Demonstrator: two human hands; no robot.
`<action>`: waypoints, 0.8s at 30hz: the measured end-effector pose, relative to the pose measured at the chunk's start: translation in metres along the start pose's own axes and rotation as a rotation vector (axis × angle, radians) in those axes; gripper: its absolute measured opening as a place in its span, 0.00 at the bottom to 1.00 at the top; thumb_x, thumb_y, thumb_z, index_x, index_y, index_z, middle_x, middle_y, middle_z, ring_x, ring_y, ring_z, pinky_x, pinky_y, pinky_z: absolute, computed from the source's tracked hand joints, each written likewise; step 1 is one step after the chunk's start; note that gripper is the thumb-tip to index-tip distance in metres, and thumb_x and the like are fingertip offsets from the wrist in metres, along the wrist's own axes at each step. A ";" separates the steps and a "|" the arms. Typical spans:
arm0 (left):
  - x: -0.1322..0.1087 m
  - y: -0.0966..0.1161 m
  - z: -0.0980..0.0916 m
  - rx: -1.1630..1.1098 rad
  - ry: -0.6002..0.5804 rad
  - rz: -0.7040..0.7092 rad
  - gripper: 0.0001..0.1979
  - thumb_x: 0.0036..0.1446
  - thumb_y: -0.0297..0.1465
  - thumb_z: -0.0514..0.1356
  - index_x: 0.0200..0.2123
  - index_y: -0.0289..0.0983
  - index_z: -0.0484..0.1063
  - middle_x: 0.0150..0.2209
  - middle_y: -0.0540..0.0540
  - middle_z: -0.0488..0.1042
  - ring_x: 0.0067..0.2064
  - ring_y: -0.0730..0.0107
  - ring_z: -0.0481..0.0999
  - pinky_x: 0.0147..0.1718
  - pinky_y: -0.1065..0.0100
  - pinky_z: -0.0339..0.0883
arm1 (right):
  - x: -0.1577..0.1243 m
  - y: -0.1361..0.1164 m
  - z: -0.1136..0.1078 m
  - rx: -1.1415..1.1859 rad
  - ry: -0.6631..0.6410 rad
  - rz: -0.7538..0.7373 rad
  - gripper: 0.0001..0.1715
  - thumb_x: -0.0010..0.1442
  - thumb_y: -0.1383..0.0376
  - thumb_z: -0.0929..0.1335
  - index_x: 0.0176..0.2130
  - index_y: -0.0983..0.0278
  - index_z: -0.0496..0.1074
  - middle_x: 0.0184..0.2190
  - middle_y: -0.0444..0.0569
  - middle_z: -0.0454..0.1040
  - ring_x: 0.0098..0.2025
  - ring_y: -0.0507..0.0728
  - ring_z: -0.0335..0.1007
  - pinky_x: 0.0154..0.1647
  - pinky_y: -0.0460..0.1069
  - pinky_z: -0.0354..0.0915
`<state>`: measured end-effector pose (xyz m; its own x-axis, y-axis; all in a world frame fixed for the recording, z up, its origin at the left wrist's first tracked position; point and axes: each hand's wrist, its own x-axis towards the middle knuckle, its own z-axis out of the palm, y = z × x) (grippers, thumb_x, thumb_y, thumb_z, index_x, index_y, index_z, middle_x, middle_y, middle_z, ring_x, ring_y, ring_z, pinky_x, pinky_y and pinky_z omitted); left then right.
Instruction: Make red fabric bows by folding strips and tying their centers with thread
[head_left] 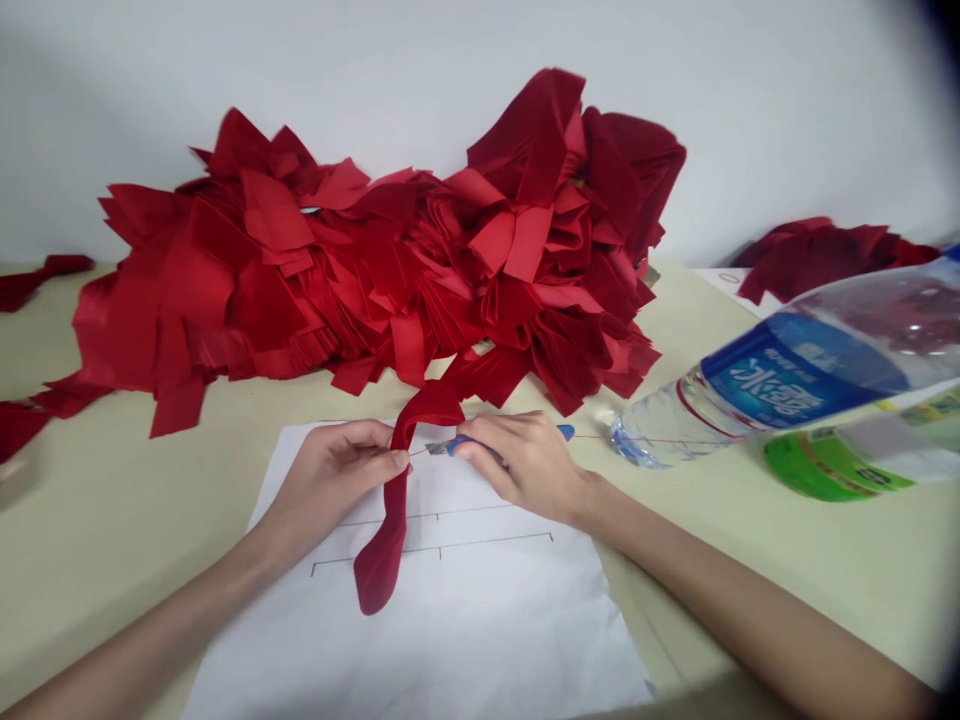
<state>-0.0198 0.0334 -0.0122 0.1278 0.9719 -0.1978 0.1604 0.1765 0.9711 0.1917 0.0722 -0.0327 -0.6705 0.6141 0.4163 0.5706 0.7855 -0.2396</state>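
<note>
Pale counter point(82, 550), white wall point(360, 70), bottle point(637, 440) at right with white Chinese characters on blue label point(802, 370); left hand point(334, 470) fingers pinch red ribbon point(394, 540) over line-marked paper point(450, 640), right hand point(525, 455) fingers curled round blue-handled cutter point(453, 444).

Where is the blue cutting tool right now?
In the head view's centre, the blue cutting tool is in the right hand, right of the red velvet ribbon.

And the pale table point(82, 560) is packed! A great heap of red ribbon pieces point(352, 270) sprawls towards twelve o'clock; at six lies a ruled white paper sheet point(450, 640). Round at three, a blue-labelled water bottle point(795, 375), with a green-labelled bottle point(825, 465) just beside it, nearer four! A smaller ribbon pile point(817, 258) sits at two, ribbon scraps point(19, 430) around nine.
</note>
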 end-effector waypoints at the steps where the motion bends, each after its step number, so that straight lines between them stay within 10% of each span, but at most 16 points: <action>1: 0.000 -0.001 0.000 -0.009 0.001 0.006 0.05 0.49 0.34 0.63 0.25 0.39 0.75 0.27 0.49 0.75 0.32 0.67 0.73 0.34 0.68 0.66 | 0.000 -0.001 -0.001 -0.006 -0.025 0.020 0.22 0.68 0.57 0.56 0.33 0.65 0.70 0.23 0.44 0.71 0.24 0.50 0.64 0.23 0.45 0.51; 16: 0.001 -0.006 -0.001 -0.031 0.073 0.000 0.06 0.51 0.33 0.62 0.25 0.38 0.74 0.28 0.50 0.74 0.33 0.68 0.70 0.34 0.70 0.62 | 0.006 -0.005 -0.016 0.134 -0.234 0.286 0.24 0.68 0.56 0.55 0.30 0.64 0.69 0.21 0.42 0.64 0.21 0.48 0.54 0.25 0.45 0.50; 24: 0.006 -0.010 -0.005 -0.113 0.114 -0.040 0.07 0.50 0.34 0.63 0.25 0.38 0.73 0.27 0.51 0.71 0.32 0.69 0.69 0.33 0.69 0.60 | 0.002 -0.002 -0.023 0.222 -0.360 0.177 0.13 0.64 0.58 0.62 0.47 0.58 0.69 0.39 0.44 0.75 0.35 0.53 0.71 0.34 0.47 0.63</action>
<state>-0.0256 0.0380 -0.0222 0.0103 0.9740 -0.2262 0.0511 0.2254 0.9729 0.2001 0.0704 -0.0108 -0.7165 0.6969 0.0303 0.6020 0.6397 -0.4779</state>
